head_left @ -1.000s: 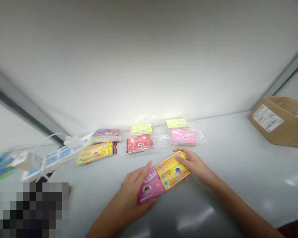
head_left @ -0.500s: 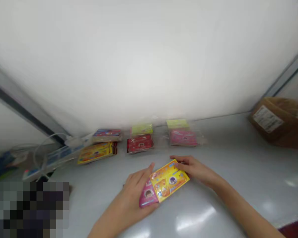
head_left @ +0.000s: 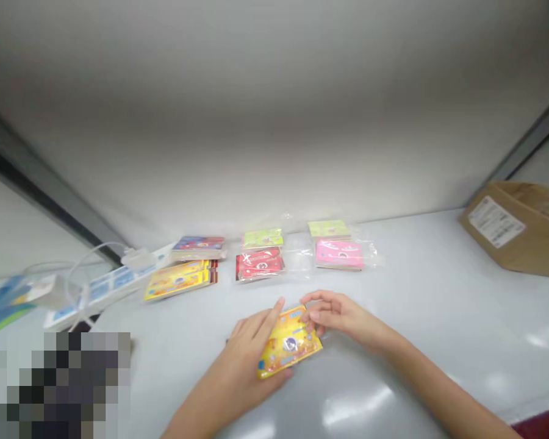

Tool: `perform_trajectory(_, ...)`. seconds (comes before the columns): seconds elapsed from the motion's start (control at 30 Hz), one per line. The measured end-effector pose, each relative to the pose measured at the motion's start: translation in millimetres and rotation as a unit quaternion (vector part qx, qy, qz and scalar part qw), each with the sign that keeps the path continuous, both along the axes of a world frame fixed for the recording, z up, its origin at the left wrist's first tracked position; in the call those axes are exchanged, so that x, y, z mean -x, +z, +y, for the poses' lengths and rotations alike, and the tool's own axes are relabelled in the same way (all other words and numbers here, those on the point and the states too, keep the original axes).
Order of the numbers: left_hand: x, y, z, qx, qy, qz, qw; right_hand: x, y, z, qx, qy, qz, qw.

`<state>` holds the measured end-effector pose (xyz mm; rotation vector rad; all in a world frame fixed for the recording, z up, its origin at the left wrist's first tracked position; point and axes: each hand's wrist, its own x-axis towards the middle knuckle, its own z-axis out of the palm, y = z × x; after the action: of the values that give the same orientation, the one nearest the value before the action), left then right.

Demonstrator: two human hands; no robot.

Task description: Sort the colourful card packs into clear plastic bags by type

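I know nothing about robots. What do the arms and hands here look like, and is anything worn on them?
They're a person's: the left hand and right hand show no gloves. The visible forearms show no sleeves, watches, cables or markings. Small rings are hard to rule out.

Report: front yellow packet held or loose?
Held: the left hand grips the yellow packet by its left side; the right hand is at its upper-right corner.

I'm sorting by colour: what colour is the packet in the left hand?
The packet is mostly yellow with orange, clearest in the head view.
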<state>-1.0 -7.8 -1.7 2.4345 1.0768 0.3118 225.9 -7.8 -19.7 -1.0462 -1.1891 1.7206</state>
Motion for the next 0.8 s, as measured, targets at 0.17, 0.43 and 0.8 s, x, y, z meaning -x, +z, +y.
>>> perform_trajectory(0.17, 0.6, -1.8, 1.0, -0.004, 0.003, -0.003, 1.0, -1.6, 0.5, 2.2, -0.037, -0.034, -0.046, 0.998)
perform_trajectory(0.43, 0.0, 0.0, 0.0, 0.005, 0.007, 0.0, 1.0, -3.4, 4.5, -2.5, -0.035, 0.134, 0.042, 0.989)
perform_trajectory(0.8, 0.9, 0.6, 1.1, 0.004, 0.018, 0.001, 1.0, -7.7, 8.2, -1.3, -0.056, 0.116, 0.013, 0.992)
